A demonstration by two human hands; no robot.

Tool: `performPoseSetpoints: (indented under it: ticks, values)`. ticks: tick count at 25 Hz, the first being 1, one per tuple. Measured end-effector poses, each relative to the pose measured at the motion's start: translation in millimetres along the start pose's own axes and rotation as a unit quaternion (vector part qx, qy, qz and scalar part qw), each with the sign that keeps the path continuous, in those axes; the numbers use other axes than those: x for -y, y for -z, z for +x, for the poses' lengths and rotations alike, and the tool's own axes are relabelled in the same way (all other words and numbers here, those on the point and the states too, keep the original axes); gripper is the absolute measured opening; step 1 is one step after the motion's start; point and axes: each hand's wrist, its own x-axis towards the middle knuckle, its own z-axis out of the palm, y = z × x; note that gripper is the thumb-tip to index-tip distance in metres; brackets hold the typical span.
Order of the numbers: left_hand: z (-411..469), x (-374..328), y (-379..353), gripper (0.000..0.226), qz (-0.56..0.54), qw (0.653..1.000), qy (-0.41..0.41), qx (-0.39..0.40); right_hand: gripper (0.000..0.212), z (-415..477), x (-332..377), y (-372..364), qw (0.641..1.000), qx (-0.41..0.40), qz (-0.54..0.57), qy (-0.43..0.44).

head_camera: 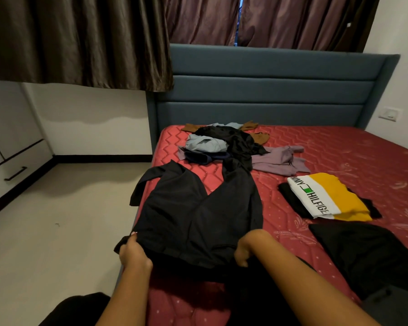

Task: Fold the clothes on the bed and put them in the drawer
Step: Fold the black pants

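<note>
Gripping the dark garment [198, 215] by its near hem, left hand [133, 252] at seven o'clock, right hand [246, 249] at five, I should pull evenly to flatten it.

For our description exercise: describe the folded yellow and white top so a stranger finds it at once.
Find the red mattress below the blue headboard. On its right, nearer than the heap of clothes, a folded top lies on a black garment. It alone is yellow and white, with black lettering.
</note>
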Motion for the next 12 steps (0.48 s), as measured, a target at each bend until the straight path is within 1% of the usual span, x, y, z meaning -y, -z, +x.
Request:
performPoseSetpoints:
  ticks: [2,3,4,5,6,7,8,9,10,11,12]
  values:
    - [3,-6,1,0.035,0.046,0.998,-0.021,-0.021,0.063,1,4,5,0.999,0.046,0.021,-0.014]
    - [2,-7,2,0.037,0.06,0.998,-0.03,-0.021,0.06,-1,6,6,0.998,0.06,0.017,-0.02]
    - [0,-8,4,0.04,0.076,0.996,-0.04,-0.018,0.055,1,8,4,0.998,0.056,0.005,-0.017]
    - [-1,-8,5,0.043,0.092,0.994,-0.052,-0.018,0.048,0,9,2,1.0,0.025,-0.01,0.001]
    - [-4,-9,6,0.044,0.111,0.992,-0.063,-0.018,0.042,0,11,-1,0.998,-0.039,-0.028,0.031]
    - [-6,-9,4,0.044,0.133,0.988,-0.076,-0.017,0.041,-2,11,-3,0.992,-0.116,-0.026,0.047]
    - [-10,-11,0,0.044,0.159,0.983,-0.094,-0.011,0.042,-4,10,-5,0.979,-0.197,-0.001,0.049]
    - [-12,-13,-6,0.043,0.191,0.974,-0.12,0.0,0.043,-8,10,-5,0.959,-0.279,0.031,0.046]
    - [-15,-15,-13,0.043,0.225,0.961,-0.158,0.015,0.043,-13,10,-3,0.929,-0.361,0.066,0.041]
    - [-19,-16,-21,0.044,0.263,0.944,-0.196,0.036,0.043,-19,13,2,0.899,-0.424,0.098,0.037]
    - [-24,-18,-29,0.044,0.301,0.923,-0.233,0.062,0.044,-25,17,9,0.876,-0.464,0.131,0.035]
